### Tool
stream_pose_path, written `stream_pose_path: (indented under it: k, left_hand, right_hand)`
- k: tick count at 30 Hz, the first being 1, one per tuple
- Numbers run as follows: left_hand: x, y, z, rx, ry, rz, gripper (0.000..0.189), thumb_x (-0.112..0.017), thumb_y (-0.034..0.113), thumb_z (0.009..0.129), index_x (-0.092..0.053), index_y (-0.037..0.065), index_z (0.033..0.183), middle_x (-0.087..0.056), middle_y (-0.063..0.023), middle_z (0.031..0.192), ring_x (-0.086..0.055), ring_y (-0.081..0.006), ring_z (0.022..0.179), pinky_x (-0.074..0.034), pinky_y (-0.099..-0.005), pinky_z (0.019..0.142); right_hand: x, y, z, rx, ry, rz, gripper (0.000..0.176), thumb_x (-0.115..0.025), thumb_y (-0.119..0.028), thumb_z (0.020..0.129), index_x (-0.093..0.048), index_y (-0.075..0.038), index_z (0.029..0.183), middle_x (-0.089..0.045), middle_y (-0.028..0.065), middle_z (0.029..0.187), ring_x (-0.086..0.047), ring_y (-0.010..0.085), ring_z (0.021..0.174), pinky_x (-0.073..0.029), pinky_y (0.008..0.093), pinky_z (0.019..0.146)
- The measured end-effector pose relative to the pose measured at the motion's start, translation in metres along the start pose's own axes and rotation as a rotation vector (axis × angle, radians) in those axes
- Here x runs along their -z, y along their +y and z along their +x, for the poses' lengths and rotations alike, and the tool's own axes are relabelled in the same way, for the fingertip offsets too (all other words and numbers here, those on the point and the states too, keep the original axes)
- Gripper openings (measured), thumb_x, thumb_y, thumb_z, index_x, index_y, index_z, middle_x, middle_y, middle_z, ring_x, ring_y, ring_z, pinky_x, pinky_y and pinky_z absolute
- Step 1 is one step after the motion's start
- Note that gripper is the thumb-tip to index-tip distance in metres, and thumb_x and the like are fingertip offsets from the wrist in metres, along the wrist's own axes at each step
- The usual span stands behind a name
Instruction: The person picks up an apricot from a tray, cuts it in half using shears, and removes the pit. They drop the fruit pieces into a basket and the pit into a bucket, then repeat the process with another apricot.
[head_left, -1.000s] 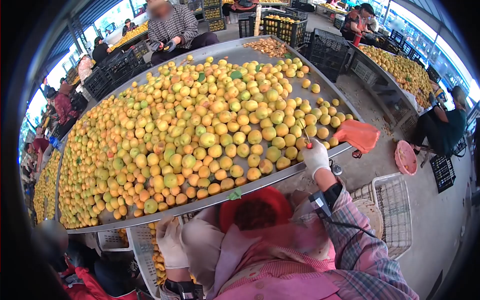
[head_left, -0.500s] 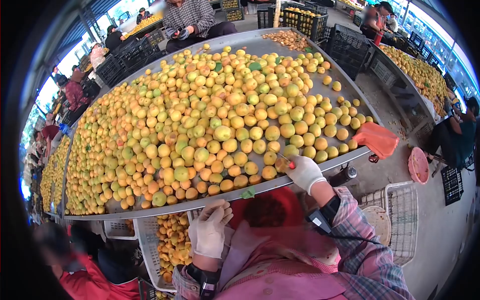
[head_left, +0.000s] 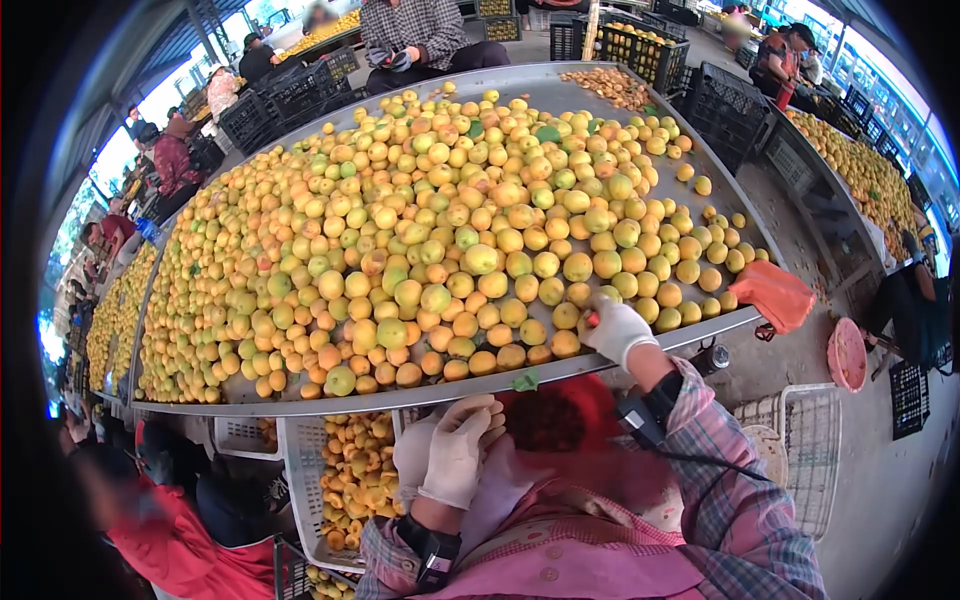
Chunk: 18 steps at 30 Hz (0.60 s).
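Observation:
My right hand (head_left: 620, 332), in a white glove, reaches over the table's near edge and touches the heaped apricots (head_left: 470, 260). Its fingers close round a small tool with a red handle (head_left: 593, 319), apparently a knife; the blade is hidden now. My left hand (head_left: 458, 452), also gloved, hovers below the rim with its fingers curled together; whatever they may pinch cannot be made out. It is between a white crate (head_left: 300, 475) of halved apricots (head_left: 355, 470) and a red tub (head_left: 592, 415) with dark contents, partly covered by my clothing.
The metal table's rim (head_left: 450, 404) runs in front of me, with a green leaf (head_left: 526, 381) on it. An orange bag (head_left: 773, 294) lies over the right corner. An empty white crate (head_left: 812, 450) stands at right. A person in red (head_left: 195, 540) sits at left.
The view has shifted, so the table appears farther right. My left hand has moved right towards the red tub. My right hand stays near the apricots; the thin blade visible before is now hidden.

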<state>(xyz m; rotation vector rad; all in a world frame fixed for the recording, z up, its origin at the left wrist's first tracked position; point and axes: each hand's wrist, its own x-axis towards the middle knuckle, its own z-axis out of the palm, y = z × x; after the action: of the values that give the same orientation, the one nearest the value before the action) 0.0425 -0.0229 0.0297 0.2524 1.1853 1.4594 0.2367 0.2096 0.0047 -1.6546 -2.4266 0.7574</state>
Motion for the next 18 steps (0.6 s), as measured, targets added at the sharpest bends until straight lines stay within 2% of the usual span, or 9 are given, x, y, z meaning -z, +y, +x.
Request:
stream_pose_path:
  k: [2, 3, 5, 7, 8, 11, 14, 16, 18]
  left_hand:
    - [0.001, 0.001, 0.004, 0.004, -0.047, -0.007, 0.026, -0.061, 0.009, 0.095, -0.062, 0.005, 0.121, -0.064, -0.0096, 0.113, -0.063, -0.0183, 0.099, -0.053, -0.0314, 0.090]
    - [-0.001, 0.000, 0.007, 0.013, -0.097, -0.012, 0.030, -0.061, 0.010, 0.095, -0.060, 0.005, 0.124, -0.064, -0.0103, 0.114, -0.063, -0.0188, 0.099, -0.053, -0.0322, 0.090]
    - [-0.024, 0.014, 0.006, 0.074, -0.171, -0.008, 0.035, -0.062, 0.010, 0.095, -0.057, 0.005, 0.129, -0.063, -0.0111, 0.117, -0.063, -0.0194, 0.101, -0.053, -0.0332, 0.090]
    - [-0.049, 0.024, 0.007, 0.137, -0.257, 0.006, 0.040, -0.062, 0.010, 0.095, -0.053, 0.005, 0.134, -0.061, -0.0119, 0.119, -0.062, -0.0199, 0.102, -0.053, -0.0342, 0.091]
    - [-0.062, 0.023, 0.007, 0.127, -0.358, 0.076, 0.044, -0.059, 0.010, 0.096, -0.047, 0.004, 0.139, -0.059, -0.0146, 0.124, -0.061, -0.0235, 0.107, -0.051, -0.0384, 0.095]
    - [-0.103, 0.010, 0.006, 0.188, -0.544, 0.183, 0.052, -0.057, 0.010, 0.097, -0.039, 0.003, 0.145, -0.053, -0.0162, 0.135, -0.055, -0.0265, 0.121, -0.048, -0.0436, 0.101]
    - [-0.140, -0.013, -0.005, 0.197, -0.842, 0.210, 0.057, -0.061, 0.013, 0.095, -0.037, 0.004, 0.146, -0.045, -0.0092, 0.142, -0.048, -0.0222, 0.128, -0.046, -0.0421, 0.104]
    - [-0.154, -0.031, -0.010, 0.212, -0.905, 0.292, 0.058, -0.061, 0.014, 0.095, -0.037, 0.005, 0.147, -0.046, -0.0081, 0.141, -0.049, -0.0204, 0.126, -0.047, -0.0387, 0.102]
    - [-0.170, -0.044, -0.018, 0.222, -0.964, 0.371, 0.058, -0.062, 0.016, 0.095, -0.037, 0.005, 0.147, -0.047, -0.0071, 0.140, -0.050, -0.0186, 0.124, -0.048, -0.0354, 0.100]
  right_hand:
    - [0.005, 0.005, -0.010, 0.067, 0.128, 0.348, 0.047, -0.069, -0.023, 0.081, -0.056, -0.004, 0.123, -0.069, 0.0160, 0.105, -0.067, 0.0320, 0.095, -0.053, 0.0420, 0.080]
    - [0.007, 0.007, -0.020, 0.059, 0.138, 0.344, 0.047, -0.069, -0.023, 0.081, -0.056, -0.004, 0.123, -0.069, 0.0160, 0.105, -0.067, 0.0320, 0.095, -0.053, 0.0420, 0.080]
    - [0.022, 0.000, -0.052, 0.079, -0.057, 0.913, 0.060, -0.073, -0.016, 0.079, -0.050, -0.004, 0.132, -0.066, 0.0081, 0.107, -0.066, 0.0201, 0.087, -0.054, 0.0330, 0.077]
    - [0.057, -0.028, -0.102, -0.021, -0.093, 0.965, 0.070, -0.075, -0.006, 0.077, -0.043, -0.002, 0.139, -0.061, 0.0035, 0.111, -0.059, 0.0090, 0.086, -0.052, 0.0239, 0.077]
    - [0.060, -0.032, -0.120, 0.146, -0.045, 1.116, 0.073, -0.074, -0.003, 0.079, -0.040, -0.002, 0.143, -0.059, 0.0053, 0.115, -0.059, 0.0081, 0.092, -0.050, 0.0223, 0.083]
    - [0.062, -0.018, -0.159, 0.178, 0.002, 1.277, 0.073, -0.073, -0.001, 0.081, -0.037, -0.002, 0.145, -0.058, 0.0050, 0.119, -0.057, 0.0106, 0.104, -0.048, 0.0257, 0.092]
    - [0.077, 0.003, -0.200, 0.109, 0.063, 1.334, 0.075, -0.073, -0.004, 0.082, -0.035, -0.004, 0.146, -0.058, 0.0050, 0.119, -0.057, 0.0101, 0.104, -0.048, 0.0257, 0.091]
    - [0.092, 0.020, -0.228, -0.117, -0.059, 1.293, 0.079, -0.076, -0.008, 0.080, -0.035, -0.006, 0.147, -0.058, 0.0051, 0.120, -0.054, 0.0100, 0.107, -0.046, 0.0267, 0.094]
    - [0.080, 0.045, -0.245, -0.050, 0.041, 1.243, 0.078, -0.076, -0.010, 0.081, -0.035, -0.006, 0.147, -0.058, 0.0050, 0.118, -0.056, 0.0094, 0.101, -0.048, 0.0255, 0.087]
